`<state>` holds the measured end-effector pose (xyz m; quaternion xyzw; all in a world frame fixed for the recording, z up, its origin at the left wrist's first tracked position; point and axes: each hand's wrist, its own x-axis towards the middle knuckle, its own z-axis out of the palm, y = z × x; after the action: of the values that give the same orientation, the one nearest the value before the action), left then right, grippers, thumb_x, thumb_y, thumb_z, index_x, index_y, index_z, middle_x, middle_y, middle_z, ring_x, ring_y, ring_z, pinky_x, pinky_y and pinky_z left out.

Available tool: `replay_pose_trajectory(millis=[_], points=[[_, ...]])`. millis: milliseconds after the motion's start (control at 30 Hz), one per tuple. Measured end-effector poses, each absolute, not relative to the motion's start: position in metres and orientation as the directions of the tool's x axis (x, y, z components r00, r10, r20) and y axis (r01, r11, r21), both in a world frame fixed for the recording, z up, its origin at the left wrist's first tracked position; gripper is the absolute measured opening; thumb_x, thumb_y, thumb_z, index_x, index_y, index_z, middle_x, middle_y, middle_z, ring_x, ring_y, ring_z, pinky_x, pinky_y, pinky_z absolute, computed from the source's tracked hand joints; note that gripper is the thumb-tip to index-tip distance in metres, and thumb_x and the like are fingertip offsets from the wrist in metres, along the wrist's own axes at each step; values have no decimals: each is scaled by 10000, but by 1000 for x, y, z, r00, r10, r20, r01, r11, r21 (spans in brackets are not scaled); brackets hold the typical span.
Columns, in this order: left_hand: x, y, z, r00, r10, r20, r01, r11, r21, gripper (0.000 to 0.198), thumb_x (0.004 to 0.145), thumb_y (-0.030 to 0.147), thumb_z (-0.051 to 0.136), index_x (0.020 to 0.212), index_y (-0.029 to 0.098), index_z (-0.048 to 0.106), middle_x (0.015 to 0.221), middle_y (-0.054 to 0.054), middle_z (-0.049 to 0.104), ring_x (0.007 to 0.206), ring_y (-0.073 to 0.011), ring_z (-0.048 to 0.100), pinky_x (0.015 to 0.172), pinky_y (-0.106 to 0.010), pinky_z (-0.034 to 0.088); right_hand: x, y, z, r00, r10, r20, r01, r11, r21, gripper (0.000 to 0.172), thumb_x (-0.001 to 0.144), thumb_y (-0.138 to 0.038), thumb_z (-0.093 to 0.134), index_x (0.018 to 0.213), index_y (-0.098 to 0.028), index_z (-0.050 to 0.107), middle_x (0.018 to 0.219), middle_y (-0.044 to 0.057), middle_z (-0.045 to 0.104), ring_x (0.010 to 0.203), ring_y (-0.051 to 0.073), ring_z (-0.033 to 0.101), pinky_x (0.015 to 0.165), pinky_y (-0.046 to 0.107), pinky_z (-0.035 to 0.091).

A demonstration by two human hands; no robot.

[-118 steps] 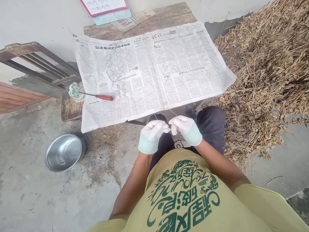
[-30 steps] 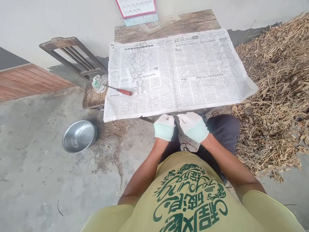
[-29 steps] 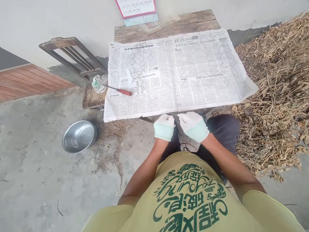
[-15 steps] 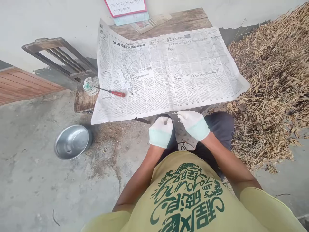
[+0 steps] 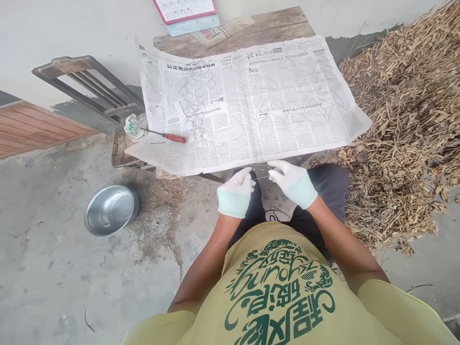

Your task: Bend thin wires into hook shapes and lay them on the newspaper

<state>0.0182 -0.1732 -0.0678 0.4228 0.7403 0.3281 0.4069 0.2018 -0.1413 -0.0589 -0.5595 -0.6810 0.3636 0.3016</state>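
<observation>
A thin wire loop [image 5: 260, 167] stretches between my two hands, just off the near edge of the newspaper [image 5: 230, 148]. My left hand [image 5: 237, 189], in a white glove with a pale green cuff, pinches one end of it. The other end is pinched by my gloved right hand [image 5: 289, 179]. On the left half of the newspaper lie several small wire rings [image 5: 196, 88], some overlapping. Faint bent wire pieces [image 5: 298, 91] are spread over the right half. A red-handled screwdriver [image 5: 175, 138] rests at the newspaper's left side.
The newspaper covers a wooden table [image 5: 273, 28] against the wall. To the left stand a wooden chair [image 5: 89, 86] with a crumpled plastic bag [image 5: 134, 127], and a metal basin [image 5: 112, 211] on the concrete floor. Dry plant stalks [image 5: 402, 120] are heaped at the right.
My hands have moved slightly apart, and the wire loop between them shows wider. The newspaper's left near corner has shifted outward, while its far left corner looks lower.
</observation>
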Motion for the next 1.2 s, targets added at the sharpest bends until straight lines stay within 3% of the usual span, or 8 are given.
replay_pose_trajectory(millis=[100, 233, 367, 567, 667, 833, 1033, 1200], points=[[19, -173, -64, -342, 882, -323, 303, 429, 851, 402, 987, 312, 550, 1328, 214, 740, 811, 7, 781, 642, -108, 698, 757, -243, 590, 199, -146, -55, -110, 983, -148, 268, -114, -957, 284, 959, -310, 603, 1162, -171, 745, 793, 25, 785, 710, 176, 733, 744, 347, 590], [21, -172, -61, -313, 890, -331, 338, 430, 837, 366, 992, 368, 562, 1267, 238, 765, 814, 9, 783, 672, -127, 712, 761, -254, 579, 187, -155, -53, -148, 964, -222, 4, -224, -975, 242, 931, -365, 624, 955, -169, 766, 733, 37, 763, 623, 164, 689, 638, 323, 570], [24, -172, -54, -270, 930, -250, 599, 365, 712, 332, 1012, 481, 536, 994, 293, 809, 813, 15, 780, 799, -172, 724, 816, -276, 533, 178, -161, -55, -136, 967, -217, -117, -234, -965, 248, 937, -388, 620, 922, -191, 770, 679, 13, 735, 600, 158, 664, 648, 328, 574], [28, -171, -44, -183, 972, -150, 851, 233, 470, 469, 1051, 465, 435, 722, 255, 697, 727, -16, 717, 720, -186, 647, 666, -300, 394, 178, -161, -50, -209, 965, -159, -154, -193, -969, 242, 918, -401, 650, 938, -192, 771, 735, 21, 754, 644, 167, 681, 681, 345, 582], [28, -168, -45, -113, 987, -116, 893, 153, 423, 439, 1058, 449, 439, 787, 256, 725, 764, -30, 729, 728, -196, 646, 656, -310, 370, 177, -161, -46, -202, 965, -166, -104, -190, -976, 237, 926, -372, 633, 851, -196, 771, 721, 26, 755, 641, 169, 691, 696, 352, 591], [25, -165, -48, -51, 995, -85, 928, 78, 365, 350, 1066, 418, 470, 1141, 301, 791, 901, -49, 780, 879, -231, 702, 752, -298, 433, 175, -167, -53, -218, 955, -199, -139, -232, -963, 266, 923, -420, 652, 876, -194, 785, 749, 46, 783, 674, 199, 737, 694, 370, 616], [28, -172, -47, -186, 980, -72, 811, 195, 551, 385, 1079, 359, 493, 1385, 264, 705, 913, -22, 812, 846, -178, 738, 846, -253, 515, 175, -178, -72, -256, 935, -244, -294, -316, -902, 335, 912, -513, 700, 950, -189, 777, 785, 62, 798, 701, 216, 753, 720, 399, 622], [28, -174, -42, -246, 964, -102, 647, 242, 723, 382, 1095, 355, 457, 1328, 213, 724, 869, -11, 815, 845, -171, 764, 818, -242, 551, 171, -185, -78, -247, 937, -249, -319, -321, -892, 373, 898, -539, 732, 967, -175, 779, 811, 73, 805, 704, 217, 751, 751, 407, 621]])
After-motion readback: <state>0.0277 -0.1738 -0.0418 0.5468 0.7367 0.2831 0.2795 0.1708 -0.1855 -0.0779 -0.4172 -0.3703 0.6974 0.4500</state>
